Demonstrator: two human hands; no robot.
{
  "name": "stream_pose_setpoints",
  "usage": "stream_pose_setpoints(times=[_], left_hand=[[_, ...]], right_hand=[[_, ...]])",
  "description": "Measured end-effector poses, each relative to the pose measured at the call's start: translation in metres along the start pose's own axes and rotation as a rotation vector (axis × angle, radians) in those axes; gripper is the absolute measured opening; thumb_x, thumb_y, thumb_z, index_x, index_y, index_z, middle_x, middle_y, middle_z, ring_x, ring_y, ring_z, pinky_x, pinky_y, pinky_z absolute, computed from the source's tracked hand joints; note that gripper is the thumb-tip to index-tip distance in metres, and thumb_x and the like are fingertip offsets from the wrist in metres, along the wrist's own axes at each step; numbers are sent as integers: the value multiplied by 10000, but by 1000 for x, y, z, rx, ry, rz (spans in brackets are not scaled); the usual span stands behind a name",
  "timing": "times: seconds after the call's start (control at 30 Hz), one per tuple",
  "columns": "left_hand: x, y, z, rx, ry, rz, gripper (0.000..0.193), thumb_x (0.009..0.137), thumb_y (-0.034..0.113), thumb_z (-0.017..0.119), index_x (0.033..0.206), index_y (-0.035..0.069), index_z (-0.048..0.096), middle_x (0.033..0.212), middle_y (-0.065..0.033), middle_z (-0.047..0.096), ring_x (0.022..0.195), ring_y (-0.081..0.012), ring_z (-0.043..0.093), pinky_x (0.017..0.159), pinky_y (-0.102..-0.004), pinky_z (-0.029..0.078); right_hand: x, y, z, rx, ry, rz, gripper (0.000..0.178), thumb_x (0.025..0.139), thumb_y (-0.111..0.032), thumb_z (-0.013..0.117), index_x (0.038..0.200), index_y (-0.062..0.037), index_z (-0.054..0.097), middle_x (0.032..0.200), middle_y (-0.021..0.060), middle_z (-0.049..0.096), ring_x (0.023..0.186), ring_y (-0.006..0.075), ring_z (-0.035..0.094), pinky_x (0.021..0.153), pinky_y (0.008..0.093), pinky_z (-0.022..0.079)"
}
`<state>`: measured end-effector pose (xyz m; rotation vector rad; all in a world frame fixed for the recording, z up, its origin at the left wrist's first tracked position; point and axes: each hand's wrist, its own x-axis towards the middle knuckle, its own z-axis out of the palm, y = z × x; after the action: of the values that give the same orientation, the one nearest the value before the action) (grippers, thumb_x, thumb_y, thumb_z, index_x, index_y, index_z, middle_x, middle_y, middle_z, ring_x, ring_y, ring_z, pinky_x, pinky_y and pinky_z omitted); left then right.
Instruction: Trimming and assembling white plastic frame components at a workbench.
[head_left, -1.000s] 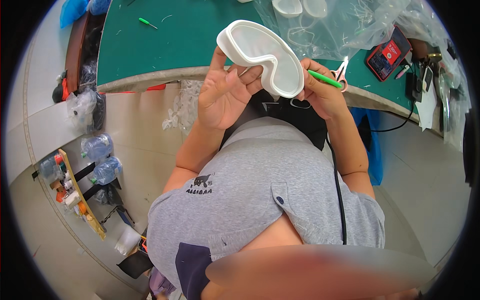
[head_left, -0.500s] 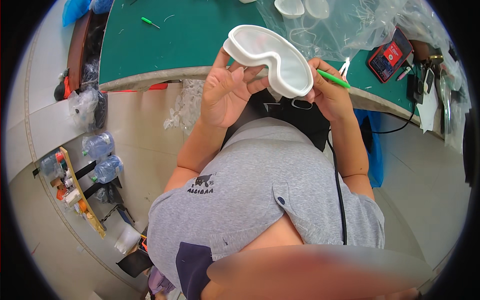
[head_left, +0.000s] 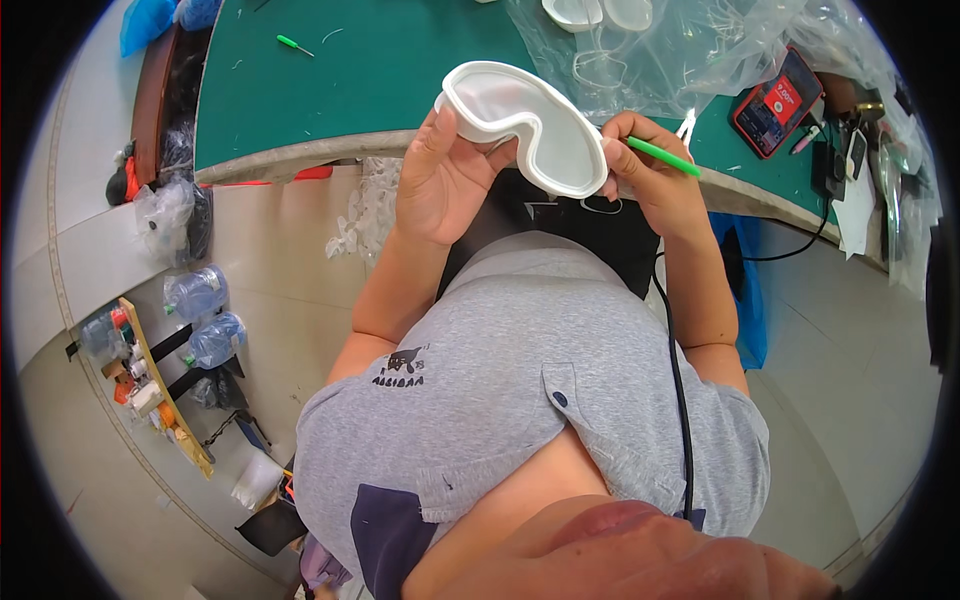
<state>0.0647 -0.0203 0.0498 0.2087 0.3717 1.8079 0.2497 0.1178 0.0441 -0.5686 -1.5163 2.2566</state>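
Head view: the white goggles (head_left: 560,135) are held up at the near edge of the green table (head_left: 300,100). The left hand (head_left: 440,185) grasps one end; the right hand (head_left: 650,180) grips the green tool (head_left: 668,158) at the other. Keep the goggles supported; control the tool lightly.

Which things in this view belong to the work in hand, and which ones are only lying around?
Seemingly in use:
White goggle frame, in the left hand and right hand
Green stick-shaped tool, in the right hand

Seemingly lying about:
Red-edged device with screen, on the green table
Small green-handled tool, on the table
Large bottles, at left
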Motion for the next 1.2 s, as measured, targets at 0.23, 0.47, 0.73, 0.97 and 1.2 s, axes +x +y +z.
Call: stream_pose_setpoints(times=[0.23, 0.47, 0.73, 0.97, 1.2], left_hand=[[-7, -2, -5, 568, -85, 218, 462, 917, 156, 531, 1336, 27, 384, 1319, -152, 479, 1204, -279, 488, 1012, -446, 390], [-5, -24, 20, 398, -160, 6, 866, 802, 79, 680, 1444, 191, 110, 1383, -186, 370, 1258, -294, 420, 1026, -467, 367], [-1, -25, 17, 631, 247, 175, 551, 793, 9, 676, 1269, 16, 398, 1106, -125, 606, 1058, -170, 559, 933, -311, 427], [-14, 11, -13, 1264, 248, 266, 353, 802, -16, 577, 1151, -11, 529, 1020, -86, 566, 938, -119, 543, 837, -257, 431], [-7, 7, 6, 1127, 277, 354, 562, 798, -53, 592, 1308, -1, 361, 1067, -112, 561, 1000, -163, 543, 896, -300, 428]], right_hand=[[0, -3, -12, -307, 51, -191, 100, 901, -116, 600, 893, -24, 563, 805, 14, 568, 665, 51, 515, 598, 179, 424], [1, -4, 4, 174, 57, -64, 186, 933, -204, 560, 977, -26, 529, 764, 31, 587, 640, 84, 563, 564, 205, 464], [-2, -4, 7, -166, 60, -87, 319, 948, -294, 518, 909, 14, 595, 781, 62, 612, 700, 123, 575, 675, 251, 471], [-36, -23, -25, -873, 450, -587, 273, 942, -191, 436, 956, 13, 617, 860, 108, 623, 783, 219, 595, 735, 296, 447], [-29, 14, -37, -1334, 787, 44, 464, 795, -372, 681, 1060, -6, 577, 941, 155, 597, 853, 337, 604, 709, 411, 482]])
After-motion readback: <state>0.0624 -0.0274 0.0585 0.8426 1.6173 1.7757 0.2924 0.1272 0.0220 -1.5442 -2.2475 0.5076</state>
